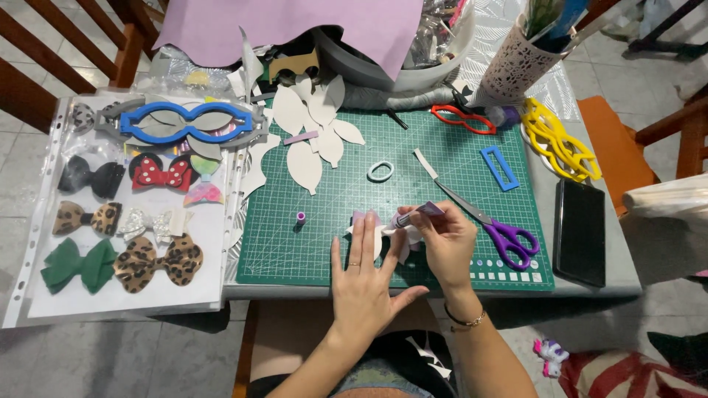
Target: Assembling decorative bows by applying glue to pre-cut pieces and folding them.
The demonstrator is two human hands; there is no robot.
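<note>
On the green gridded cutting mat point(324, 243), her left hand point(365, 284) presses flat, fingers spread, on a white-and-lilac cut piece point(402, 237) while her right hand point(446, 239) pinches a small purple glue tube point(417, 214).

Gridded cutting mat point(310, 250) at table centre: left hand point(363, 284) flat on small cut fabric piece point(383, 234) at near edge, right hand point(446, 239) just right of it, holding a small glue tube point(417, 214) over the piece. Plastic-handled scissors point(494, 225) lie right of the hands, small cap point(301, 217) to the left, oval ring point(380, 170) and leaf-shaped cut-outs point(313, 133) behind. Clear sleeve of 7 finished bows point(118, 221) lies left of mat; flat slab phone point(580, 230) right.
</note>
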